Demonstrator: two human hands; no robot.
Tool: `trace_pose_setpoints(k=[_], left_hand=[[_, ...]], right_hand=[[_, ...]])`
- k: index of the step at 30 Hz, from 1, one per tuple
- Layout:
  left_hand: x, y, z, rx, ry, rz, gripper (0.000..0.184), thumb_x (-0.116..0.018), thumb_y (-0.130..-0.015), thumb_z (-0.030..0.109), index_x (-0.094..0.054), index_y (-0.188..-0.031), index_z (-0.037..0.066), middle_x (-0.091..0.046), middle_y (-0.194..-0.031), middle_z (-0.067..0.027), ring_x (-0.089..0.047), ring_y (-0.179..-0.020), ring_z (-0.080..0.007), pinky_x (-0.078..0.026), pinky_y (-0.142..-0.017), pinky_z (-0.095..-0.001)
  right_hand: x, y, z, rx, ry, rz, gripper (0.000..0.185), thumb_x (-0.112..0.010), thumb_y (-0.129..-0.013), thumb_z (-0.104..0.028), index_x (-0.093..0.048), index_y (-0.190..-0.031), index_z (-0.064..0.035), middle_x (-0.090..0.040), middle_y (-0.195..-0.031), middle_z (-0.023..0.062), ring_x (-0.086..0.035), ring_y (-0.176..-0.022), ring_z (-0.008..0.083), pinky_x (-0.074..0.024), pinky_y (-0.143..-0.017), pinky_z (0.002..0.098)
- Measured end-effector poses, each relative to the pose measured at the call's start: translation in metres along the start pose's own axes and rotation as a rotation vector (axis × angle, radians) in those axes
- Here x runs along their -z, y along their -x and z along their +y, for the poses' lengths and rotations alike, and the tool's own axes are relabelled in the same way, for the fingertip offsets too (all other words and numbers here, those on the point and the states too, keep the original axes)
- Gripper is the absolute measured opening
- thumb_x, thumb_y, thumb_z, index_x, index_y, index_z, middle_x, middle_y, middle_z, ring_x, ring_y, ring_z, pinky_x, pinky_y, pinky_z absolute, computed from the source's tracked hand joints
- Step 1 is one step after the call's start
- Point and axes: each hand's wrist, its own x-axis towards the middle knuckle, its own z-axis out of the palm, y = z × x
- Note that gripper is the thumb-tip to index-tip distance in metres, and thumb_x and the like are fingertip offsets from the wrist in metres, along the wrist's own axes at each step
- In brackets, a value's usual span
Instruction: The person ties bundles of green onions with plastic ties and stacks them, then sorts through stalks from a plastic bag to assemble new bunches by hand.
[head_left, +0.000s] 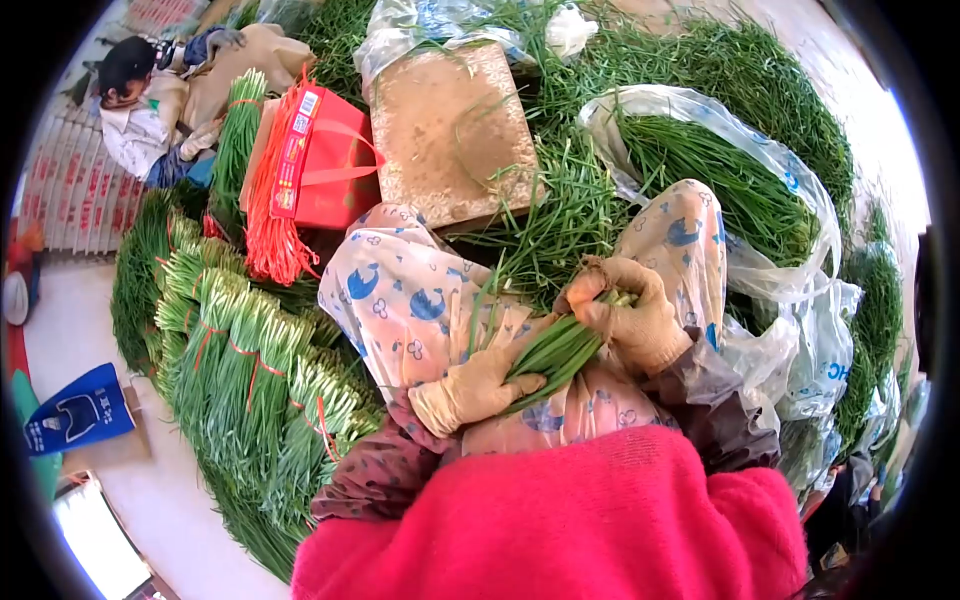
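Note:
Over my lap, my left hand (480,388), in a pale glove, is wrapped round the leafy part of a bunch of green stalks (556,358). The gloved right hand (628,308) closes on the same bunch at its stem end, where bare fingertips show through the glove. The bunch lies slanted between both hands. Loose green stalks (570,215) lie just beyond my knees. A worn board (450,135) stands ahead of them, with a few leaves on it.
Tied bundles (240,370) are stacked at the left. Red ties (275,235) hang beside a red bag (335,165). At the right, a clear plastic bag (825,215) holds more stalks. Another person (145,125) sits at the upper left.

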Motion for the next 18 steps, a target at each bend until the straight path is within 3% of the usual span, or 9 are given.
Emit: trace_pose_setpoints(k=[2, 5, 8, 10, 12, 14, 16, 17, 18], left_hand=[[0.013, 0.000, -0.014, -0.134, 0.061, 0.006, 0.071, -0.057, -0.090, 0.027, -0.020, -0.145, 0.002, -0.046, -0.133, -0.0196, -0.043, -0.126, -0.0259, -0.031, -0.104, -0.0337], [0.048, -0.008, -0.027, -0.121, 0.168, 0.018, 0.072, -0.058, -0.089, 0.029, -0.022, -0.144, 0.001, -0.047, -0.131, -0.0192, -0.045, -0.123, -0.0224, -0.034, -0.101, -0.0336], [0.061, -0.031, -0.064, 0.014, 0.341, 0.521, 0.068, -0.060, -0.088, 0.027, -0.027, -0.142, 0.003, -0.052, -0.125, -0.0207, -0.054, -0.114, -0.0260, -0.042, -0.095, -0.0355], [0.062, -0.046, -0.058, 0.451, -0.740, 0.239, 0.064, -0.059, -0.086, 0.018, -0.029, -0.141, 0.006, -0.060, -0.113, -0.0206, -0.060, -0.103, -0.0334, -0.047, -0.087, -0.0392], [0.058, -0.058, -0.085, 0.499, -0.868, 0.130, 0.061, -0.057, -0.079, 0.015, -0.038, -0.137, 0.010, -0.063, -0.103, -0.0224, -0.060, -0.099, -0.0372, -0.047, -0.085, -0.0433], [0.063, -0.065, -0.113, 0.542, -0.852, 0.151, 0.054, -0.057, -0.079, 0.012, -0.046, -0.132, 0.011, -0.063, -0.102, -0.0214, -0.060, -0.097, -0.0374, -0.047, -0.083, -0.0424], [0.071, -0.050, -0.117, 0.118, -0.632, 0.700, 0.039, -0.057, -0.080, 0.004, -0.055, -0.119, 0.004, -0.067, -0.093, -0.0161, -0.065, -0.088, -0.0306, -0.051, -0.076, -0.0386], [0.082, -0.045, -0.115, 0.229, -0.172, 0.681, 0.039, -0.057, -0.081, 0.000, -0.054, -0.120, 0.003, -0.068, -0.090, -0.0121, -0.065, -0.073, -0.0199, -0.052, -0.067, -0.0315], [0.090, -0.041, -0.105, 0.231, -0.174, 0.691, 0.039, -0.057, -0.081, 0.000, -0.054, -0.120, 0.003, -0.068, -0.090, -0.0121, -0.065, -0.073, -0.0199, -0.052, -0.067, -0.0315]], right_hand=[[0.001, -0.006, 0.009, -0.039, -0.080, 0.129, 0.024, -0.074, -0.076, -0.008, -0.063, -0.096, 0.0002, -0.066, -0.093, 0.0059, -0.061, -0.086, 0.0129, -0.0485, -0.080, 0.0266], [-0.006, -0.012, 0.015, -0.003, -0.204, 0.253, 0.044, -0.079, -0.071, -0.012, -0.056, -0.106, 0.0004, -0.062, -0.084, 0.0087, -0.063, -0.078, 0.0218, -0.0538, -0.075, 0.0350], [-0.007, -0.012, 0.016, 0.009, -0.192, 0.220, 0.044, -0.080, -0.071, -0.014, -0.056, -0.105, -0.0002, -0.062, -0.082, 0.0092, -0.064, -0.077, 0.0227, -0.0546, -0.073, 0.0364], [-0.007, -0.013, 0.013, 0.030, -0.153, 0.168, 0.041, -0.080, -0.071, -0.014, -0.057, -0.102, -0.0005, -0.063, -0.082, 0.0100, -0.065, -0.075, 0.0237, -0.0551, -0.071, 0.0372], [-0.006, -0.011, 0.006, 0.033, -0.087, 0.070, 0.021, -0.073, -0.078, -0.012, -0.062, -0.090, 0.0001, -0.066, -0.086, 0.0064, -0.063, -0.081, 0.0141, -0.0501, -0.075, 0.0268], [-0.006, -0.008, 0.004, 0.065, -0.018, 0.069, 0.020, -0.074, -0.078, -0.012, -0.062, -0.090, -0.0005, -0.066, -0.087, 0.0063, -0.062, -0.083, 0.0139, -0.0498, -0.075, 0.0265], [-0.003, -0.005, 0.007, 0.072, -0.038, 0.095, 0.021, -0.074, -0.077, -0.011, -0.062, -0.091, -0.0012, -0.066, -0.088, 0.0060, -0.062, -0.083, 0.0138, -0.0496, -0.076, 0.0265], [-0.002, -0.004, 0.008, 0.050, -0.080, 0.145, 0.021, -0.074, -0.077, -0.010, -0.062, -0.091, -0.0014, -0.065, -0.087, 0.0060, -0.062, -0.082, 0.0139, -0.0496, -0.076, 0.0268], [-0.002, -0.005, 0.008, 0.027, -0.122, 0.184, 0.021, -0.074, -0.077, -0.009, -0.062, -0.092, -0.0015, -0.065, -0.087, 0.0059, -0.062, -0.082, 0.0140, -0.0495, -0.077, 0.0272]])
